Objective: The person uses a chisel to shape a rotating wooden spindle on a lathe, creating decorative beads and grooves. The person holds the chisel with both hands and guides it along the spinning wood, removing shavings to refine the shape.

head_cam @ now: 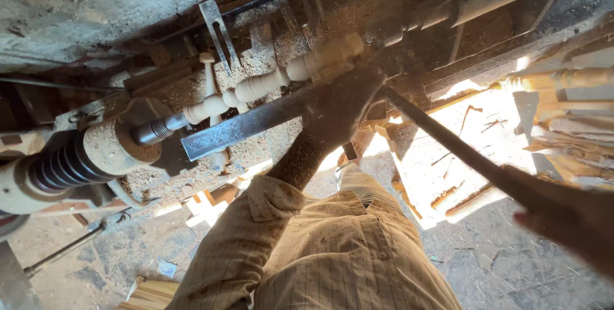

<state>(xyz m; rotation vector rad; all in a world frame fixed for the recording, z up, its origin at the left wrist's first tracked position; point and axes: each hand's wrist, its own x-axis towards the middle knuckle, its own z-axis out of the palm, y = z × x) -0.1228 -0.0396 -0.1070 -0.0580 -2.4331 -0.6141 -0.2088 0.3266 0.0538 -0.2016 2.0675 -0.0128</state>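
Pale turned spindle (268, 83) lies mounted across the lathe, between the dusty headstock (96, 153) and the person's left hand (339, 108). That hand presses closed over the long chisel (448, 140) on the flat steel tool rest (240, 128), touching the spindle's end. The right hand (569, 217) wraps the chisel's handle end; sawdust (268, 54) covers the lathe bed.
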